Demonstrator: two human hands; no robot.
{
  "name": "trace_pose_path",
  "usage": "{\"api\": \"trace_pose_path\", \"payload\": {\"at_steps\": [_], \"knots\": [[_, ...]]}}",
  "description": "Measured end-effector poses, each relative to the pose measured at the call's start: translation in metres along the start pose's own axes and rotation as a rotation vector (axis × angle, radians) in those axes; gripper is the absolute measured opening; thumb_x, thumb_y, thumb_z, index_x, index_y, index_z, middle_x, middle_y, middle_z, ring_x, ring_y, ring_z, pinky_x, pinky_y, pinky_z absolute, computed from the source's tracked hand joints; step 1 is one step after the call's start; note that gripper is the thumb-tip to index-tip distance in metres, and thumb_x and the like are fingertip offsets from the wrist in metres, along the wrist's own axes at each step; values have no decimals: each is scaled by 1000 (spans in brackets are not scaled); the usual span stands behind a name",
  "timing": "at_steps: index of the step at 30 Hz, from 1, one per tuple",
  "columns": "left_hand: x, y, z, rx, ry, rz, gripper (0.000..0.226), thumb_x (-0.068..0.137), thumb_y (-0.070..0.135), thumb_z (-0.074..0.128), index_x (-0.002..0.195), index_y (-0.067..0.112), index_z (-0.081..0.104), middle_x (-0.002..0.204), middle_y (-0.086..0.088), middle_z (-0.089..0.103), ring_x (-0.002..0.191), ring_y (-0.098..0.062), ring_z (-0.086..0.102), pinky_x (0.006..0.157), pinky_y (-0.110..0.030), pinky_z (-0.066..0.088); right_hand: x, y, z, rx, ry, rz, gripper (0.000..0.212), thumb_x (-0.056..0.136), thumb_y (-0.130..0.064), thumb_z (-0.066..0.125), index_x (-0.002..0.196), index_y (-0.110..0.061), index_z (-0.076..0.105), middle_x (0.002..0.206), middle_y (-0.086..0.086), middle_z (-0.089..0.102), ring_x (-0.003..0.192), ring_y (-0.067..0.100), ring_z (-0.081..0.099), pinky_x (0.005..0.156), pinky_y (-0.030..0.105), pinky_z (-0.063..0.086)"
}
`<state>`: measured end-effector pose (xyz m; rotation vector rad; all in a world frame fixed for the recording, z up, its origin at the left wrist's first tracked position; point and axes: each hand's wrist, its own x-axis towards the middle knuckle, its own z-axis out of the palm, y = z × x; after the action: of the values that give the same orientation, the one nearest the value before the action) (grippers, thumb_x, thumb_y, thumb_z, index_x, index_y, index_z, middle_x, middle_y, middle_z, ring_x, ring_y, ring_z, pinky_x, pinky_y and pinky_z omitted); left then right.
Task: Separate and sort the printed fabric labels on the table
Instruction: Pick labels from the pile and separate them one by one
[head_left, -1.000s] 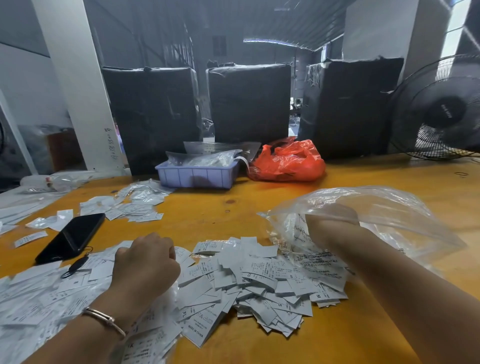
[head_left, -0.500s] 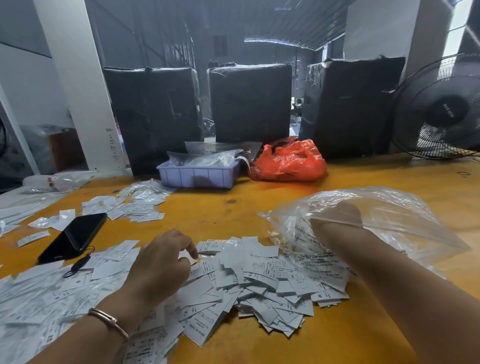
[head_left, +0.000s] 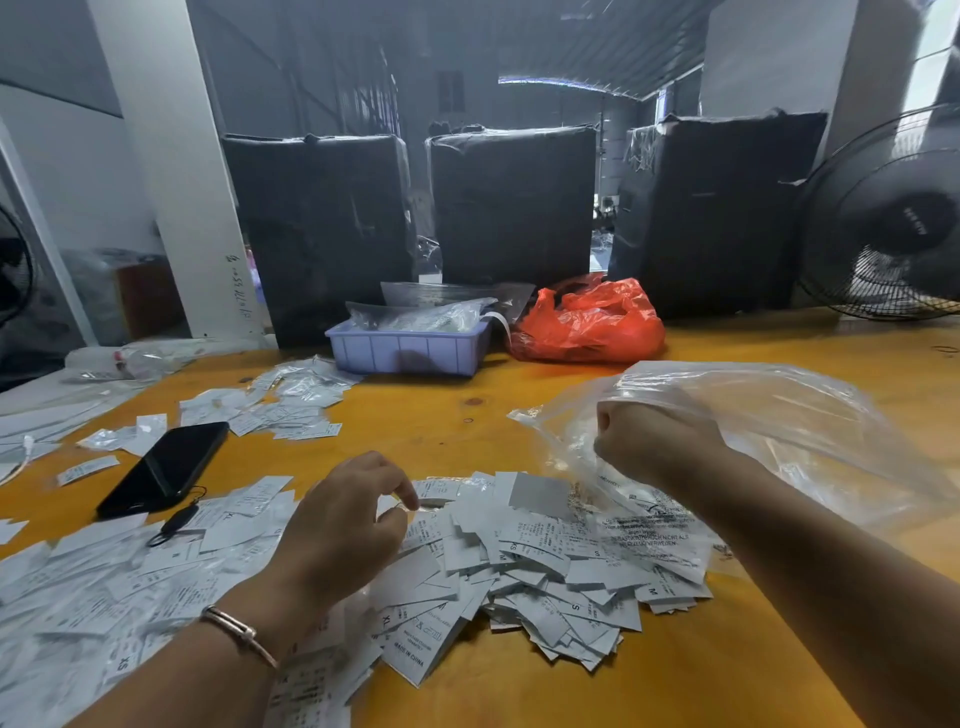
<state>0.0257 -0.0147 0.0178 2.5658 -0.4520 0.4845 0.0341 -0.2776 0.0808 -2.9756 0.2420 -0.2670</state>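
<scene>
Several white printed fabric labels (head_left: 545, 561) lie heaped on the orange table (head_left: 701, 665), and more are spread out flat at the lower left (head_left: 93, 587). My left hand (head_left: 348, 525) hovers over the heap with curled fingers, its thumb and index tip pinching a label at the heap's far edge. To the right, my right hand (head_left: 649, 441) is a fist gripping the mouth of a clear plastic bag (head_left: 789, 431), held just above the heap. A few labels show through the bag's lower edge.
A black phone (head_left: 166, 467) with a strap lies at the left. Behind it is a smaller label pile (head_left: 291, 410). At the back stand a lilac tray (head_left: 410, 351), a red bag (head_left: 587, 322), three black wrapped bales and a fan (head_left: 893, 218).
My left hand moved forward and right across the labels, from a fist to fingertips at the heap. My right hand rose a little and closed on the bag's mouth.
</scene>
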Motion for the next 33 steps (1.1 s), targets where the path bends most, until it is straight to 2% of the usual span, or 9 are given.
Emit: {"api": "trace_pose_path", "payload": {"at_steps": [5, 10, 12, 14, 18, 21, 26, 29, 33], "knots": [[1, -1, 2, -26, 5, 76, 20, 85, 12, 63, 92, 30, 65, 104, 16, 61, 100, -6, 54, 78, -25, 46, -4, 1, -8, 718, -399, -165, 8, 89, -12, 64, 82, -11, 59, 70, 3, 73, 44, 8, 56, 42, 18, 34], [1, 2, 3, -176, -29, 160, 18, 91, 33, 63, 109, 31, 66, 110, 23, 61, 106, 4, 55, 88, -20, 46, -5, -1, 0, 1001, -582, -230, 11, 85, 4, 63, 88, -6, 66, 83, 15, 73, 53, 14, 61, 44, 20, 40], [1, 6, 1, -312, -84, 169, 36, 86, 53, 58, 118, 36, 63, 116, 29, 59, 109, 10, 56, 86, -10, 47, -8, -6, 6, 1076, -600, -280, 19, 83, 11, 60, 86, -6, 69, 87, 15, 73, 59, 16, 63, 48, 21, 43], [2, 8, 1, -411, -139, 178, 52, 82, 65, 57, 126, 37, 58, 122, 30, 57, 112, 14, 54, 86, -7, 47, -14, -13, 13, 1105, -575, -349, 25, 81, 14, 58, 84, -8, 71, 87, 13, 74, 65, 16, 64, 51, 20, 44], [1, 10, 3, -479, -197, 162, 66, 73, 68, 67, 130, 38, 54, 121, 19, 63, 113, 4, 58, 89, -19, 52, -24, -27, 25, 1140, -404, -464, 22, 78, 14, 62, 82, -5, 71, 82, 13, 74, 66, 16, 64, 53, 21, 44], [0, 11, 1, -449, -145, 146, 49, 73, 54, 70, 119, 41, 61, 105, 18, 68, 105, 0, 61, 89, -23, 51, -27, -31, 30, 1161, -356, -513, 16, 77, 12, 66, 82, -3, 70, 82, 17, 73, 69, 20, 65, 59, 26, 46], [1, 15, -2, -475, -105, 146, 4, 80, 21, 77, 83, 22, 75, 84, 10, 74, 85, -7, 69, 83, -22, 53, -23, -29, 30, 1173, -327, -498, 14, 77, 13, 66, 85, 2, 68, 82, 18, 73, 67, 18, 67, 61, 25, 48], [0, 15, -1, -455, -128, 109, 3, 81, 18, 77, 79, 20, 74, 81, 8, 74, 81, -6, 67, 80, -23, 53, -20, -26, 30, 1075, -348, -476, 14, 77, 7, 71, 89, 0, 69, 81, 15, 74, 68, 16, 67, 59, 22, 49], [-1, 12, -2, -466, -99, 38, 10, 79, 20, 79, 74, 18, 71, 78, 2, 72, 79, -10, 67, 79, -29, 54, -14, -20, 28, 699, -268, -410, 14, 74, 1, 75, 85, -7, 71, 74, 6, 72, 67, 16, 67, 61, 26, 54]]}}
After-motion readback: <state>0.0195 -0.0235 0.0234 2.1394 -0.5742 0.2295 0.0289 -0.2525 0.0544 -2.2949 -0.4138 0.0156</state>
